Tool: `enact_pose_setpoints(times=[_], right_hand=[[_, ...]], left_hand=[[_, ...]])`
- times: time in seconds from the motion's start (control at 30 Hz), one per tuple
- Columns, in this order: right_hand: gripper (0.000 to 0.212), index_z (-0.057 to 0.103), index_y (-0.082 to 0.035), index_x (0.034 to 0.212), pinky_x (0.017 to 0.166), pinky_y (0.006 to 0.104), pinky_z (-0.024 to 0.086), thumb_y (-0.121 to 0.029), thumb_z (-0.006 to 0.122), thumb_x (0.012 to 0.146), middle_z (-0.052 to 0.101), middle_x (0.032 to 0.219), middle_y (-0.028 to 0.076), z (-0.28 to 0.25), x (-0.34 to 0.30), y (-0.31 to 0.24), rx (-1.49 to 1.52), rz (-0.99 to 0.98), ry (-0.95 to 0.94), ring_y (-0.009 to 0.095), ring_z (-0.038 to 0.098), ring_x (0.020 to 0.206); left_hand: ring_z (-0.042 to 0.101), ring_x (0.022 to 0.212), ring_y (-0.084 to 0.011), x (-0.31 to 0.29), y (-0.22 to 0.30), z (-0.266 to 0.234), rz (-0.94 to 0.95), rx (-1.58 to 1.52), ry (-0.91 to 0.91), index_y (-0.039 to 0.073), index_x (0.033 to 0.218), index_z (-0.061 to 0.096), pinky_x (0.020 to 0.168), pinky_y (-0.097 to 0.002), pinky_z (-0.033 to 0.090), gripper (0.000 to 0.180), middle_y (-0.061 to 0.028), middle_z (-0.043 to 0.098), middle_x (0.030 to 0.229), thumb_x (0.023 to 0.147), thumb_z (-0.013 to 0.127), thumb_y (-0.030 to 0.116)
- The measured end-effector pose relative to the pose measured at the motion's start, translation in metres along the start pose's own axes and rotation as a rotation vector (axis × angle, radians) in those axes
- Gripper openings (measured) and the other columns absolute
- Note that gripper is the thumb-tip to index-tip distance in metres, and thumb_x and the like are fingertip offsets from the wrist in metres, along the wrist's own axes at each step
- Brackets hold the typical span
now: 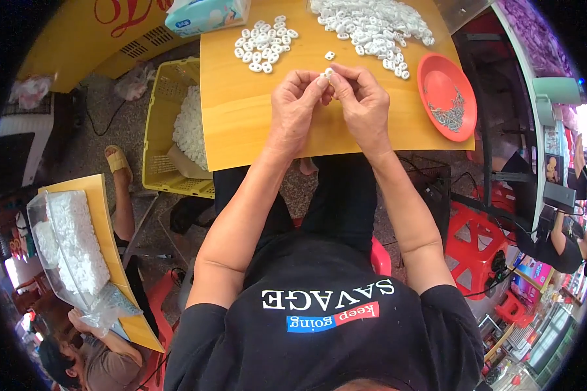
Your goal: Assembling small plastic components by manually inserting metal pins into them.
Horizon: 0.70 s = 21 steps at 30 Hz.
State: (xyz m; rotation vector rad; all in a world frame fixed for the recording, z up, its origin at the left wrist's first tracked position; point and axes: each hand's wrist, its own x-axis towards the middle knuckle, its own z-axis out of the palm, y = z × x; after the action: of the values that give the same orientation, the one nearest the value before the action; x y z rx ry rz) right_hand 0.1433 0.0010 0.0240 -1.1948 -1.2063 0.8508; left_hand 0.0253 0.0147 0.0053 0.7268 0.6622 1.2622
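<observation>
My left hand (292,107) and my right hand (364,104) meet over the wooden table (241,124). Both are closed, thumbs and fingertips pinching a small white plastic piece (327,73) between them. The fingers hide most of it. Just beyond the fingertips lies a single white oval piece (330,56) with two holes. A small pile of similar white pieces (264,44) sits at the far left, and a much larger heap (378,26) spreads at the far right. Right of my right hand, a red oval dish (432,75) contains thin metal screws or pins (451,116).
A tissue pack (209,16) lies at the table's far left corner. Left of the table stands a yellow crate (156,130) with white pieces inside. Another person (104,358) sits lower left at a second table (120,274) with a clear bin (65,241). Red stools (473,241) stand right.
</observation>
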Motion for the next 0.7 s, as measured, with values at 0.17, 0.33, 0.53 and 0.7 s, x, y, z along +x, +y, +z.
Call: enact_pose_setpoints(times=[0.17,0.33,0.53,0.7], right_hand=[[0.015,0.065,0.003,0.103,0.068,0.0230,0.052,-0.005,0.063,0.091,0.064,0.088,0.005,0.010,-0.005,0.006,0.032,-0.024,0.060,0.009,0.062,0.076],[0.018,0.064,0.003,0.107,0.069,0.0221,0.051,-0.007,0.062,0.092,0.065,0.089,0.004,-0.003,0.000,-0.001,0.039,0.032,-0.027,0.008,0.060,0.077],[0.030,0.057,0.003,0.119,0.070,0.0215,0.049,-0.009,0.064,0.092,0.064,0.087,0.002,-0.017,0.004,-0.016,0.267,0.179,-0.098,0.007,0.057,0.074],[0.048,0.044,0.000,0.133,0.070,0.0226,0.049,-0.008,0.064,0.091,0.062,0.084,0.002,-0.019,0.002,-0.027,0.526,0.312,-0.131,0.008,0.056,0.071]], left_hand=[[0.057,0.073,-0.0101,0.000,0.001,0.000,0.008,-0.007,0.025,-0.002,0.094,0.057,0.068,-0.0237,0.047,0.015,-0.0052,0.062,0.083,0.093,0.063,0.013],[0.057,0.075,-0.0098,-0.001,0.004,0.002,-0.007,0.081,0.002,-0.001,0.097,0.057,0.070,-0.0232,0.047,0.016,-0.0041,0.061,0.084,0.094,0.062,0.014],[0.055,0.081,-0.0084,0.000,0.003,-0.003,0.021,0.042,-0.123,-0.001,0.107,0.058,0.075,-0.0225,0.046,0.022,-0.0028,0.061,0.090,0.097,0.059,0.018],[0.055,0.082,-0.0075,-0.001,0.002,0.008,0.064,0.075,-0.134,0.000,0.116,0.058,0.078,-0.0222,0.046,0.027,-0.0033,0.062,0.102,0.098,0.056,0.021]])
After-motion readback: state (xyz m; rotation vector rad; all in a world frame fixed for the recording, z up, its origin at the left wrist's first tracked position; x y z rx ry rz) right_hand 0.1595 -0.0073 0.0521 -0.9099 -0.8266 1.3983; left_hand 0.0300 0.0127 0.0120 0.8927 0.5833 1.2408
